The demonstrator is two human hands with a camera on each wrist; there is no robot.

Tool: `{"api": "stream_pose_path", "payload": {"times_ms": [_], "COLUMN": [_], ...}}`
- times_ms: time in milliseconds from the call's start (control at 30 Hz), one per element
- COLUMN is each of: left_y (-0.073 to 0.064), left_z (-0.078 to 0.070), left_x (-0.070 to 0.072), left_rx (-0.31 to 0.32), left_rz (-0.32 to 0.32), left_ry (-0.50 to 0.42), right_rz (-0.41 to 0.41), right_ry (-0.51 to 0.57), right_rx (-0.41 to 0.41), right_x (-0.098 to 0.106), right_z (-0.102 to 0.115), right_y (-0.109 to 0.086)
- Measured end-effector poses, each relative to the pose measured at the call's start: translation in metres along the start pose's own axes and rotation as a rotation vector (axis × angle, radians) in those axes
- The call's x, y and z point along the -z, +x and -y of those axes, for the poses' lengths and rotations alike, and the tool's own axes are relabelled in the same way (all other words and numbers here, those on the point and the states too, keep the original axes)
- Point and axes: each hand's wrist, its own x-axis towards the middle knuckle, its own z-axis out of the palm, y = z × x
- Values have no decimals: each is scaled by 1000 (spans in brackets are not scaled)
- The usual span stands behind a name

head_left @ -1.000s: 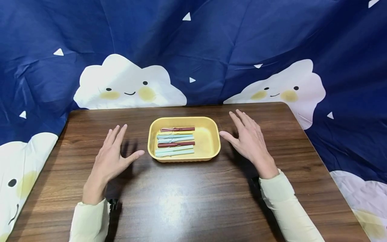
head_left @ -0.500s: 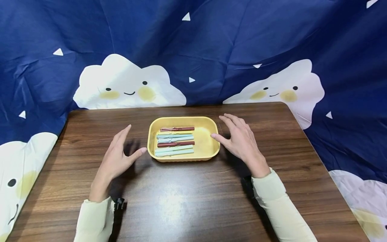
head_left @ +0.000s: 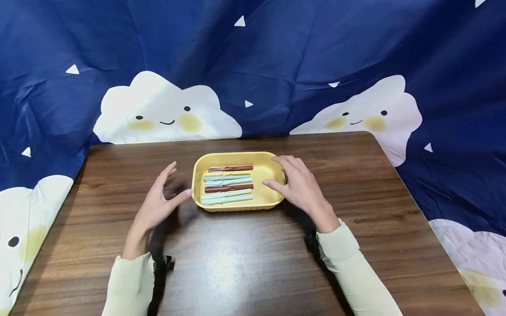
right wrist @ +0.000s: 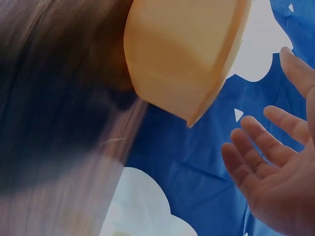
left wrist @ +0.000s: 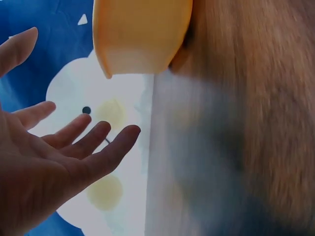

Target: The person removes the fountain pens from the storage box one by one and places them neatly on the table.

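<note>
A yellow rectangular tray point(head_left: 237, 208) with rounded corners sits on the table. Several pens lie side by side in its left part, among them a dark red pen point(head_left: 233, 188), another dark red one at the back, and pale mint and light blue pens point(head_left: 227, 197). My left hand point(head_left: 154, 206) is at the tray's left side, its fingers spread and its thumb tip right at the rim. Over the right end reaches my right hand point(head_left: 302, 188), thumb above the inside. Both wrist views show loosely bent, empty fingers beside the tray's outer wall point(left wrist: 142, 39).
The brown wooden table point(head_left: 229, 281) spreads out around the tray, with light glare in front. Behind its far edge hangs a dark blue cloth point(head_left: 269, 52) printed with white clouds point(head_left: 166, 114) and small triangles.
Both hands have moved inward toward the tray, the right one leftward over its right end, the left one rightward to its left rim. Tray and pens stay put.
</note>
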Motion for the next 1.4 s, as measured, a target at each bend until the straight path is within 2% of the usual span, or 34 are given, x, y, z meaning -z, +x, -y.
{"api": "stream_pose_path", "payload": {"times_ms": [267,467,700,933,1167,1400], "left_y": [8,15,21,25,27,27], "left_z": [7,10,12,15,17,18], "left_x": [-12,-19,-23,-22,-23,-24], "left_rx": [28,78,138,177,185,170], "left_rz": [28,56,90,116,161,179], "left_ry": [-128,-246,-363,-467,-548,-580], "right_rz": [73,128,171,278,335,449], "right_ry": [45,133,211,321,314,312], "right_rx": [-37,-52,-11,-10,4,-35], "right_x": [-9,-17,-33,-49,-59,-66], "right_z": [6,10,13,15,17,18], "right_y": [3,7,16,22,28,31]}}
